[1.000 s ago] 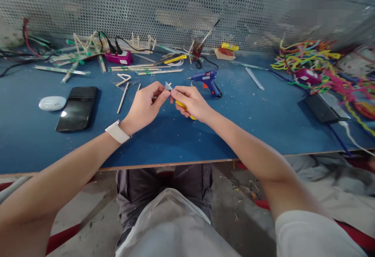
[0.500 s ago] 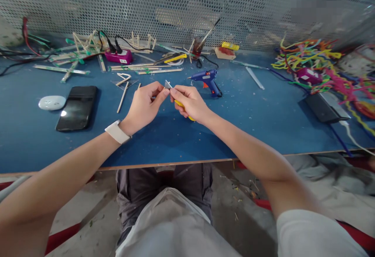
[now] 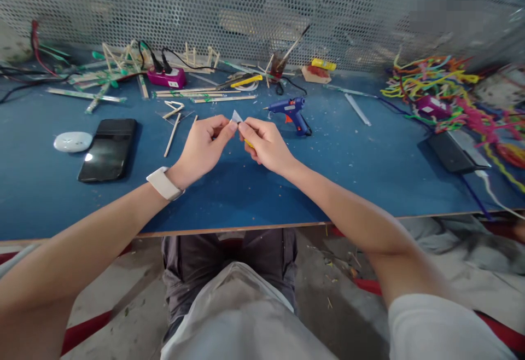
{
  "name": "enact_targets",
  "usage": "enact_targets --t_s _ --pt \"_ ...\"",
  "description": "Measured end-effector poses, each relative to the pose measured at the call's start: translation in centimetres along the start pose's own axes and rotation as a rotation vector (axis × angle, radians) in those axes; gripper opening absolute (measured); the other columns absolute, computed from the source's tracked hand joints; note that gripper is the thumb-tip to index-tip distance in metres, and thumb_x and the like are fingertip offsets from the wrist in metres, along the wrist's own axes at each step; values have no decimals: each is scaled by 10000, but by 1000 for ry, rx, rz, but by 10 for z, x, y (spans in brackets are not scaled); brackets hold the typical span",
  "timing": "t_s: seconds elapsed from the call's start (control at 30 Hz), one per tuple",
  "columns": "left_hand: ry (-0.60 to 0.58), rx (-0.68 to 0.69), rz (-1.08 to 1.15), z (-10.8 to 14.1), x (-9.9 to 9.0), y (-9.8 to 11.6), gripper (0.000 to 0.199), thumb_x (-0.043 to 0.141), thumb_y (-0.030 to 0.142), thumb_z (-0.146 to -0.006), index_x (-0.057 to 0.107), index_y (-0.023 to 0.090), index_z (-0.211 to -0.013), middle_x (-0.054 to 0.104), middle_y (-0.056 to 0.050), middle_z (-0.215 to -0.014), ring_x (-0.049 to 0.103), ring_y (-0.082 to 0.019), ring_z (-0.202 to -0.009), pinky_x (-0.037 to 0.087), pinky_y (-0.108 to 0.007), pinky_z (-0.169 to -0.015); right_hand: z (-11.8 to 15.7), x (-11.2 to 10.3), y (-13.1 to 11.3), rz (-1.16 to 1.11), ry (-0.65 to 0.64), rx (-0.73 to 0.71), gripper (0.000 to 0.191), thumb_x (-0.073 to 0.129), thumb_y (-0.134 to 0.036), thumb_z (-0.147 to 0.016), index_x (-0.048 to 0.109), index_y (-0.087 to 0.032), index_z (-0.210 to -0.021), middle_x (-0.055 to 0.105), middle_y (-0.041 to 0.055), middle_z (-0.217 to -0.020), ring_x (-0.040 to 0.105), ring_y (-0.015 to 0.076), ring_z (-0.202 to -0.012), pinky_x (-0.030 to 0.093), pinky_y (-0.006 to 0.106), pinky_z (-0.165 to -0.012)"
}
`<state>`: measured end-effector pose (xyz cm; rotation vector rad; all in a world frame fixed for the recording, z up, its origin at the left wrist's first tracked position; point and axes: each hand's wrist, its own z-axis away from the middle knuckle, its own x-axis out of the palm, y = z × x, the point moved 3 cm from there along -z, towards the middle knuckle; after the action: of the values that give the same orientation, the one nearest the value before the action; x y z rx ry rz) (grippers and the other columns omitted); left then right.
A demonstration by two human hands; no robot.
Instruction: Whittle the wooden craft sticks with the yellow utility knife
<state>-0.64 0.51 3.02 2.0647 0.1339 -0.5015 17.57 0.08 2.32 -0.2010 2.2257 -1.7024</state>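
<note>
My right hand [image 3: 266, 144] is closed round a yellow-handled cutter [image 3: 248, 143], mostly hidden by the fingers. A small pale, pointed blade or piece [image 3: 236, 116] shows between my fingertips. Thumb and forefinger of my left hand [image 3: 207, 144] pinch together beside it; what they hold is too small to make out. Just left of that hand lie a thin wooden stick [image 3: 172, 135] and a small wooden triangle [image 3: 174, 109]. A blue glue gun [image 3: 290, 112] rests to the right of both hands.
A black phone [image 3: 109, 150] and a white mouse [image 3: 73, 141] lie at the left. Wooden sticks [image 3: 205, 94], another yellow cutter [image 3: 246, 80] and a purple power adapter [image 3: 166, 77] sit behind. Coloured pipe cleaners [image 3: 435, 83] and a black box [image 3: 451, 151] are at the right.
The cutter in my right hand has turned, so less of its yellow handle shows below the fingers. The pale tip between my hands has shifted slightly and points more upward.
</note>
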Motion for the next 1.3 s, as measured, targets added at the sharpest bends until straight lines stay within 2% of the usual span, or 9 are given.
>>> enact_targets --t_s 0.13,0.3,0.43,0.63,1.03,1.3 --pt "-11 -1 -8 -2 0 -5 516 607 652 -1166 603 245 -850 458 38 -608 403 -140 -550 310 -298 -512 0 0 2 -20 -19 8 602 660 -790 -1125 541 -256 -876 462 -72 -593 435 109 -485 306 231 -420" --pt "-22 44 -59 -3 -2 -6 538 625 635 -1160 570 234 -805 470 23 -657 415 -144 -604 335 -293 -540 -1 -7 -2 14 -68 1 609 714 -768 -1108 527 -253 -842 450 -61 -635 438 113 -530 302 246 -460" --pt "-50 69 -87 -2 -3 -2 544 605 645 -1163 590 232 -809 454 23 -680 392 -149 -623 328 -302 -556 -2 -16 -5 90 -96 -22 626 712 -767 -1110 564 -240 -806 464 -52 -594 443 115 -521 303 243 -457" --pt "-75 88 -111 -2 -4 -1 600 597 711 -1150 529 241 -784 444 24 -684 378 -156 -628 311 -316 -564 -4 -22 -7 115 -163 -10 622 705 -750 -1123 609 -223 -807 468 -59 -539 427 102 -473 310 233 -435" --pt "-100 117 -95 -5 -7 0 646 605 759 -1143 527 231 -779 426 32 -673 348 -145 -616 288 -303 -558 -4 -21 -7 91 -177 -8 609 719 -724 -1129 613 -213 -815 492 -70 -514 417 78 -424 342 208 -414" --pt "-105 137 -101 -5 -7 -3 634 628 713 -1151 475 233 -765 409 37 -671 345 -144 -621 278 -296 -559 -5 -23 -8 106 -190 -2 602 725 -710 -1130 631 -205 -816 504 -69 -510 420 78 -423 344 211 -416"
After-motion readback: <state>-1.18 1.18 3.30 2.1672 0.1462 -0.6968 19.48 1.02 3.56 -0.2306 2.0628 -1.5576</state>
